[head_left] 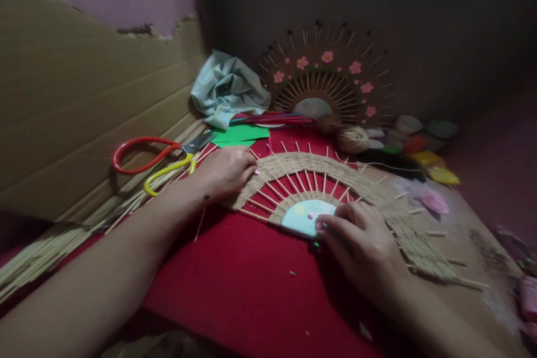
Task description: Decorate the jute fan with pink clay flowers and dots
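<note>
A half-round fan of woven tan cord on thin sticks lies on a red surface. At its left end, my left hand is closed with curled fingers on the woven band; a small pink spot shows at the fingertips. The fan's centre is a light-blue half circle with a small pink dot on it. Over the right edge of that half circle, my right hand has thumb and forefinger pinched together. Something pink shows at its fingertips, too small to name.
Orange-and-yellow-handled scissors lie left by green sheets and a bundle of sticks. Behind stand a crumpled cloth and a fan with pink flowers. A twine ball and a pink lump sit right.
</note>
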A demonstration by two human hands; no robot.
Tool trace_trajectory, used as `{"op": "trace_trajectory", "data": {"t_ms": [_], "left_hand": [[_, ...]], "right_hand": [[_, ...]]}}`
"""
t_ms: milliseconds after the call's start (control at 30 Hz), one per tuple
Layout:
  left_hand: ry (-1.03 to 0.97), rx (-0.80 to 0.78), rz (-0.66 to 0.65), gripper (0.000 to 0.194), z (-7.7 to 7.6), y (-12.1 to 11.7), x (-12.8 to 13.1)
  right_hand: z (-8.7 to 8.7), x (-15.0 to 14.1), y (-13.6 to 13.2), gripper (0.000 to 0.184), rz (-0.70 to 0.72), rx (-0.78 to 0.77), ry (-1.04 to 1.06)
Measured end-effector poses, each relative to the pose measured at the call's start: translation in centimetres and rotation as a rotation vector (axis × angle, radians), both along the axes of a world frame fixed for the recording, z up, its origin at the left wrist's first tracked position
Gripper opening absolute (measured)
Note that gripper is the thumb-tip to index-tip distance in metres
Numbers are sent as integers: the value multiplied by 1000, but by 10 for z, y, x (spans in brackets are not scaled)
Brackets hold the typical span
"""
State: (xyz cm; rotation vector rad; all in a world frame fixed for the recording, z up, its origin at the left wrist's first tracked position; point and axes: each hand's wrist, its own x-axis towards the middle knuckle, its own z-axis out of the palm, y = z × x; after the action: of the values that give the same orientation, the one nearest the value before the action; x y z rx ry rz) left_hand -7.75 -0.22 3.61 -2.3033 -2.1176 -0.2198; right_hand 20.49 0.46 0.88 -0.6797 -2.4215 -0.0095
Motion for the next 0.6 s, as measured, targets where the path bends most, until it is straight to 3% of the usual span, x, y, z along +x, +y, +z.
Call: {"op": "trace_trajectory", "data": {"t_ms": [200,367,500,600], "left_hand": [[12,-13,62,32,3,-1,1],[24,-70,162,32,4,0,5],[32,-79,211,32,5,0,4],[51,-61,237,34,6,-1,3]], "right_hand": [[3,-1,-5,9,25,30,34],[30,-6,1,11,38,-223,70],[48,-45,31,10,59,-309,0],[44,-84,58,11,61,-437,-67]]}}
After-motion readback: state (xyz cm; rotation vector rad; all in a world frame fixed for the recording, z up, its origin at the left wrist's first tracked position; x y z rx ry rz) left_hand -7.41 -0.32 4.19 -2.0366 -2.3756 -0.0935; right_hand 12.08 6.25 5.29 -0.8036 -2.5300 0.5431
